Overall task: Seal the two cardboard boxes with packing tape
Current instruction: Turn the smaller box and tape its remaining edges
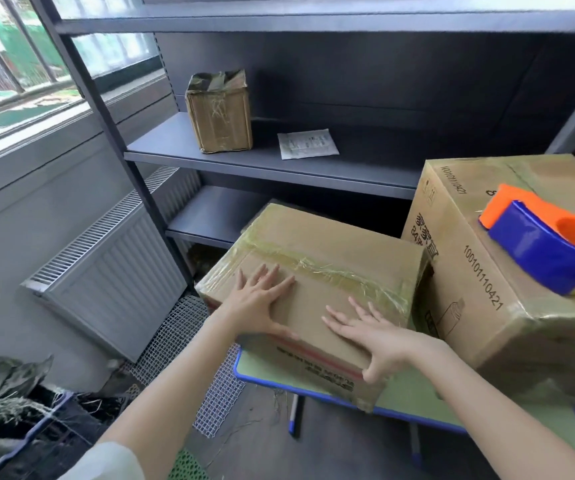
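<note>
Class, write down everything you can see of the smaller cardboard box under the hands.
The smaller box is brown cardboard, closed, with wrinkled clear tape along its top seam and down its ends. Dark print and a red stripe run along its near side. It sits on a green table beside the larger box. The left hand and right hand rest flat on its top.

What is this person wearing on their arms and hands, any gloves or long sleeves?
Nothing on the hands: the left hand and right hand show no gloves, rings or watch. The only clothing in view is a pale, whitish sleeve at the bottom edge of the picture, high on the left arm; below it the arm is uncovered.
</note>
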Demonstrator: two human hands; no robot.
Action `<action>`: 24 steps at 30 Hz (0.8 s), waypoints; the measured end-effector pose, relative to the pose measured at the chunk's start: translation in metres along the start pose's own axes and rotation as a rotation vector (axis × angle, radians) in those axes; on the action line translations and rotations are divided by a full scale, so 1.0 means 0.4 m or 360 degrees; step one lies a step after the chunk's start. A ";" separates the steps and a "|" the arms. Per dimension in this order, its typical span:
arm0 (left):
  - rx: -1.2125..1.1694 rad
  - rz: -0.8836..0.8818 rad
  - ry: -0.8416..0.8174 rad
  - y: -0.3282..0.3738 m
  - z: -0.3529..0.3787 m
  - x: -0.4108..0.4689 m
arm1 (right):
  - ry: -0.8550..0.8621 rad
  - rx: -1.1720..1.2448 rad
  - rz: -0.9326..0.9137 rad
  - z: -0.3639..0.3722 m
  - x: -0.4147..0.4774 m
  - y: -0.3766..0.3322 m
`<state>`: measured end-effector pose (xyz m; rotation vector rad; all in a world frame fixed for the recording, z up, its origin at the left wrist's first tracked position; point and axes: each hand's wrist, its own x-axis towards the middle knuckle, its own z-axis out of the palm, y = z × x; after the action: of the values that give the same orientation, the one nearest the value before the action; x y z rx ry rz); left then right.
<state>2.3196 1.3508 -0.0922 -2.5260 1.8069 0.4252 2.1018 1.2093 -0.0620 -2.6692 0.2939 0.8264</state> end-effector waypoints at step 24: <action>-0.0566 0.0072 0.0371 0.231 -0.097 0.092 | 0.1067 0.0293 0.0197 -0.173 -0.120 0.046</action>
<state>2.2531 1.2796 -0.0491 -2.8797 2.0314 0.5140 2.0929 1.1714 0.0147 -2.6817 0.6582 -0.0975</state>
